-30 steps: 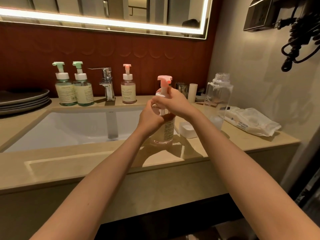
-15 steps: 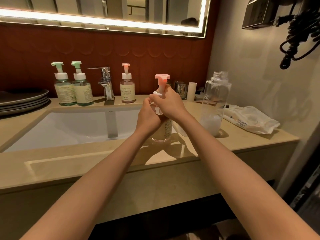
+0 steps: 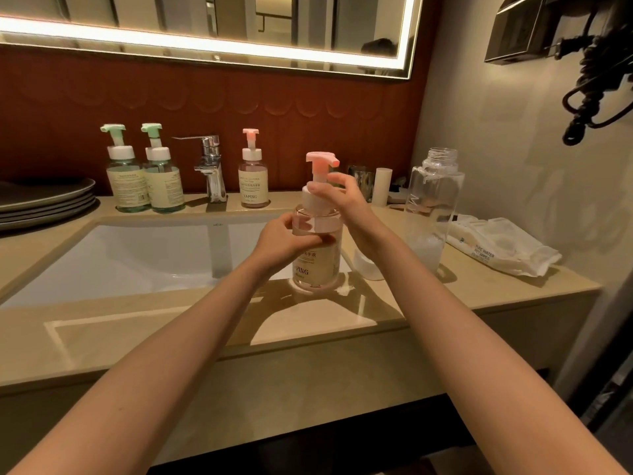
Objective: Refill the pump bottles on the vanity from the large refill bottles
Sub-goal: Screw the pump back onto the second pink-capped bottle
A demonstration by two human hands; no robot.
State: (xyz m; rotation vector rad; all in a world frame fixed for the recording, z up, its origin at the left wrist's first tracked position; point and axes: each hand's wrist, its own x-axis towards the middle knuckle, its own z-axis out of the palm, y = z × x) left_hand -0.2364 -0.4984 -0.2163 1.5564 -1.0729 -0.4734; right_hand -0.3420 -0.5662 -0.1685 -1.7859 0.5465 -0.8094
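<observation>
The back pump bottle [image 3: 252,181], by the back edge of the surface [image 3: 205,323], has a label reading "YAPING". The held pump bottle [image 3: 320,265] shows "PING" under some Chinese characters, its first letters hidden by the left hand [image 3: 281,243]. The wipes pack [image 3: 503,248] at the right end reads "PURE WATER WET WIPES". Print on the green-pump bottles [image 3: 128,186] is too small to read.

plates [image 3: 44,198] cut off, bottle label [image 3: 322,265] half hidden

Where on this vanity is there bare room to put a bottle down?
The widest bare patch is the front strip of counter between the sink and the front edge, left of the arms. The right end is crowded: refill bottle, wipes pack. The back ledge holds green pump bottles, faucet, small pink bottle.
</observation>
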